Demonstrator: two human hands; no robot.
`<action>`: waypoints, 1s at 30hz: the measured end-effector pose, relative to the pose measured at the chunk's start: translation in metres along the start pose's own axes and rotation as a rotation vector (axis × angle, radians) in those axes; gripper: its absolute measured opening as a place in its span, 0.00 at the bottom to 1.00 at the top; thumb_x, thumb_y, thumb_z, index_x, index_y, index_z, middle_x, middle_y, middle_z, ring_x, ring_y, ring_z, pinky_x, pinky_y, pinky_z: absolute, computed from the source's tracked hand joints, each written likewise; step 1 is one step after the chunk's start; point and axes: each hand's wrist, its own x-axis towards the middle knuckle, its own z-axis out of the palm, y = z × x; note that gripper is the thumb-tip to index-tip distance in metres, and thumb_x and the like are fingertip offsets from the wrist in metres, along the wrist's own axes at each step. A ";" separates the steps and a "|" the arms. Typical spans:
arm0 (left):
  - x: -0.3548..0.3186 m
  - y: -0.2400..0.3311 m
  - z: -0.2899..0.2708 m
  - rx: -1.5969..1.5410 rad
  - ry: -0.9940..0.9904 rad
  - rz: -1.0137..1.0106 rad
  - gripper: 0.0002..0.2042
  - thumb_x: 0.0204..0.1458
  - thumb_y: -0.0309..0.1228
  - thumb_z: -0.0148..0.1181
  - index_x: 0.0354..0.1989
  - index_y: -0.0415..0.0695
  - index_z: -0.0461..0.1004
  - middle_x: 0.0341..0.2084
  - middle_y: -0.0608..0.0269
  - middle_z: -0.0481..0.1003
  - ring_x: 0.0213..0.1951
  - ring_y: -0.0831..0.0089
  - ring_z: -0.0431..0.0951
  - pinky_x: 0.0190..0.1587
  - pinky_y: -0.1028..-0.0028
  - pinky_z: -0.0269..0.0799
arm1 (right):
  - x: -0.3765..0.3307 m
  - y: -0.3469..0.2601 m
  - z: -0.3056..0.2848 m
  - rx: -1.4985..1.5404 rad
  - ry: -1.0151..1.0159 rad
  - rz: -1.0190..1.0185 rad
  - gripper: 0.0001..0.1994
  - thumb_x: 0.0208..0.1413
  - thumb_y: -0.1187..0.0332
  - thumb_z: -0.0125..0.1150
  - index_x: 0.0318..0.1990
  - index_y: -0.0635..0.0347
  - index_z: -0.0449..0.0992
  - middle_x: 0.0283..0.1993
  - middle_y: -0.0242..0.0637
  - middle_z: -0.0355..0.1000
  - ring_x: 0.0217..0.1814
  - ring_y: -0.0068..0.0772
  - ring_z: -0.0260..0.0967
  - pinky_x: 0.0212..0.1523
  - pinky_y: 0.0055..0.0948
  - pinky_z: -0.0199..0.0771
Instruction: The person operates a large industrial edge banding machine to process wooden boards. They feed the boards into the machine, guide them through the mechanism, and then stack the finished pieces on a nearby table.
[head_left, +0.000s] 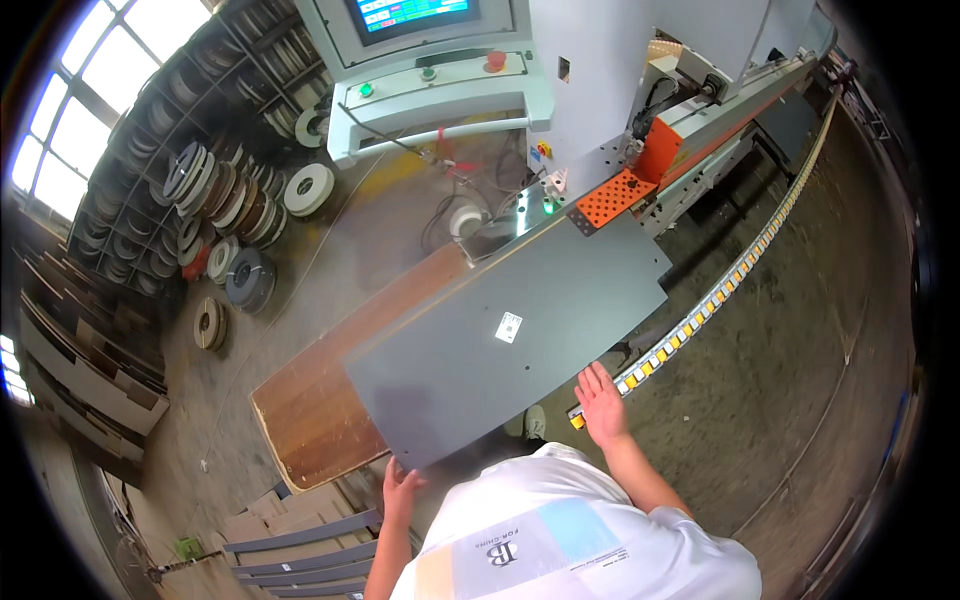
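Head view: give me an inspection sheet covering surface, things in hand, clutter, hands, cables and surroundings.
Surface: brown wooden board, edge worn, partly covered by the grey panel.
Things in hand: grey panel lies flat, bearing a white label.
Clutter: rolls of strip on the floor.
Hands: left hand at the panel's near-left corner; right hand open by its near edge; contact unclear.
Cables: loose tangle on the floor.
Surroundings: console, screen lit; roller rail at right.

Flat grey rectangular panel, white-labelled, aslant.
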 end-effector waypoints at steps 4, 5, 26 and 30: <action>0.003 0.006 0.032 -0.021 -0.080 -0.005 0.36 0.63 0.23 0.58 0.78 0.40 0.50 0.50 0.55 0.76 0.38 0.71 0.82 0.46 0.69 0.79 | 0.015 -0.026 -0.014 0.017 0.022 -0.062 0.38 0.71 0.49 0.48 0.80 0.59 0.45 0.85 0.47 0.41 0.87 0.44 0.37 0.82 0.45 0.37; 0.005 0.008 0.040 -0.040 -0.131 -0.019 0.37 0.63 0.24 0.57 0.79 0.41 0.47 0.52 0.55 0.75 0.38 0.70 0.82 0.46 0.69 0.80 | 0.020 -0.032 -0.017 -0.007 0.032 -0.088 0.37 0.72 0.48 0.45 0.80 0.59 0.46 0.85 0.48 0.41 0.87 0.45 0.36 0.82 0.45 0.35; 0.035 0.020 0.172 0.296 -0.482 0.096 0.34 0.64 0.34 0.61 0.77 0.44 0.54 0.56 0.57 0.77 0.44 0.72 0.81 0.48 0.72 0.78 | 0.076 -0.099 -0.029 -0.286 0.304 -0.467 0.16 0.72 0.62 0.56 0.60 0.59 0.72 0.62 0.33 0.73 0.55 0.25 0.73 0.58 0.30 0.74; 0.048 -0.035 0.133 0.735 -0.387 0.160 0.28 0.60 0.42 0.64 0.67 0.44 0.72 0.52 0.55 0.81 0.48 0.69 0.82 0.51 0.70 0.78 | 0.045 -0.062 0.005 -0.444 0.161 -0.328 0.08 0.71 0.66 0.56 0.51 0.59 0.76 0.53 0.33 0.78 0.37 0.18 0.74 0.41 0.21 0.78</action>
